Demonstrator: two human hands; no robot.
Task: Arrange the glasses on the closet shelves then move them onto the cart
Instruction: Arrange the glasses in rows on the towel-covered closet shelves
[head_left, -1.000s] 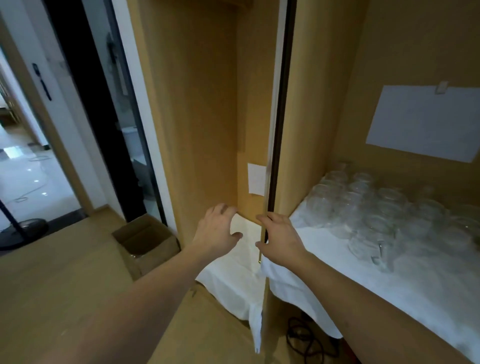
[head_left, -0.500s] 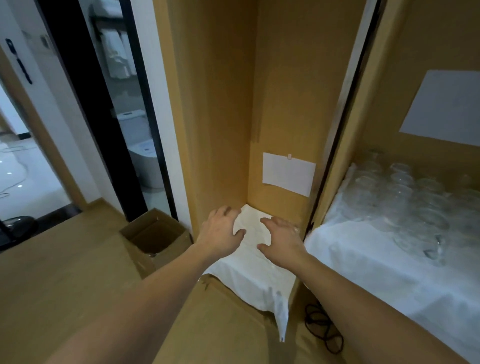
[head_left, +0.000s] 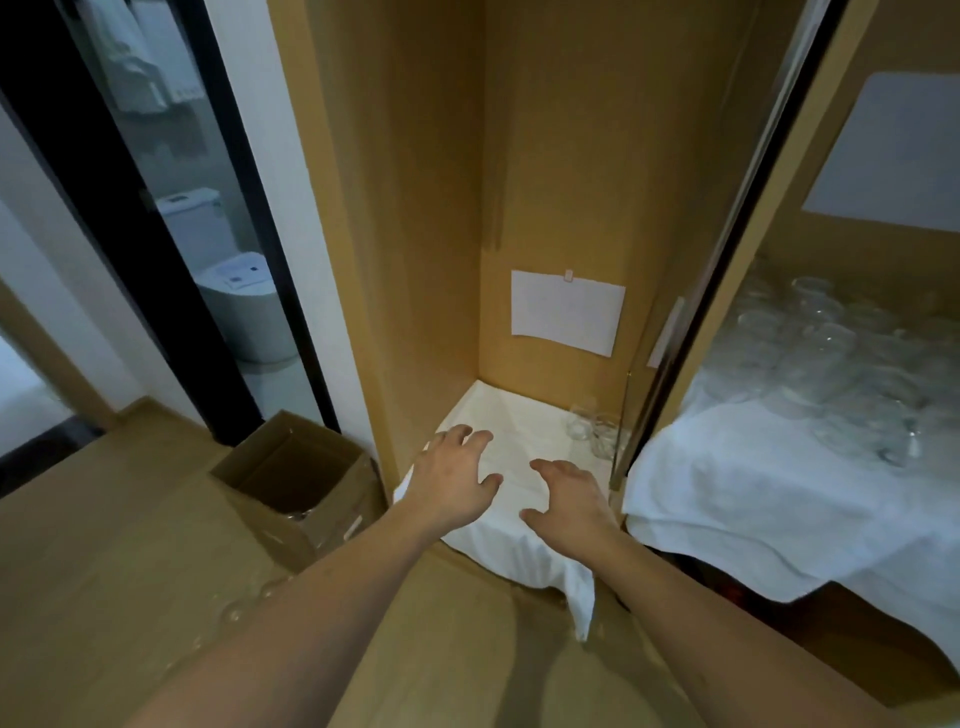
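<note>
The wooden closet has two compartments, each with a white cloth over its shelf. On the left shelf (head_left: 511, 415) a few clear glasses (head_left: 589, 426) stand at the back right corner. On the right shelf (head_left: 737, 483) several clear glasses (head_left: 836, 364) are packed together at the back. My left hand (head_left: 457, 480) hovers over the left shelf's front edge, fingers spread, holding nothing. My right hand (head_left: 569, 501) is beside it, also open and empty, just short of the few glasses. No cart is in view.
A sliding closet door (head_left: 727, 249) stands between the compartments. An open cardboard box (head_left: 296, 478) sits on the wooden floor at the left of the closet. A bathroom doorway (head_left: 171, 218) is further left. White paper sheets (head_left: 566, 312) hang on the back walls.
The closet door has slid right, uncovering the left shelf and the few glasses on it. Both hands let go of the door edge and now hover open over the left shelf.
</note>
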